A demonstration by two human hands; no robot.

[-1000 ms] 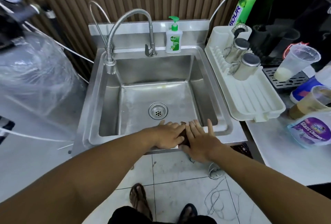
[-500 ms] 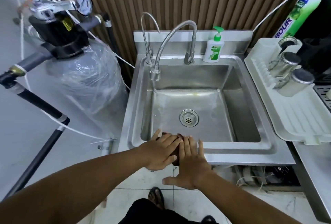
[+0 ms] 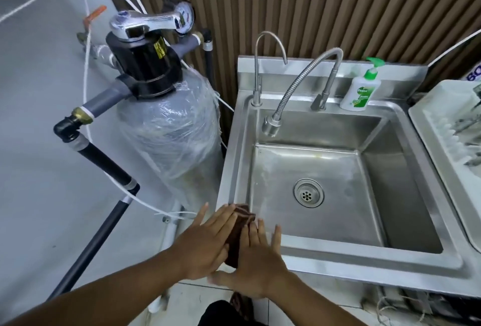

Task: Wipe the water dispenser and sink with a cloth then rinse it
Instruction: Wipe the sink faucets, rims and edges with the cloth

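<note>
I see my left hand (image 3: 208, 243) and right hand (image 3: 256, 265) pressed flat, fingers straight and slightly fanned, on the dark brown cloth (image 3: 238, 232), which lies over the front left corner of the steel sink (image 3: 364, 263) rim with its lower end hanging below the edge. Behind the basin stand a thin gooseneck tap (image 3: 263, 65), a flexible faucet (image 3: 304, 83) and a soap bottle (image 3: 360, 90). A plastic-wrapped filter tank (image 3: 171, 127) crowds the sink's left side, and a white drying rack (image 3: 447, 148) borders its right.
</note>
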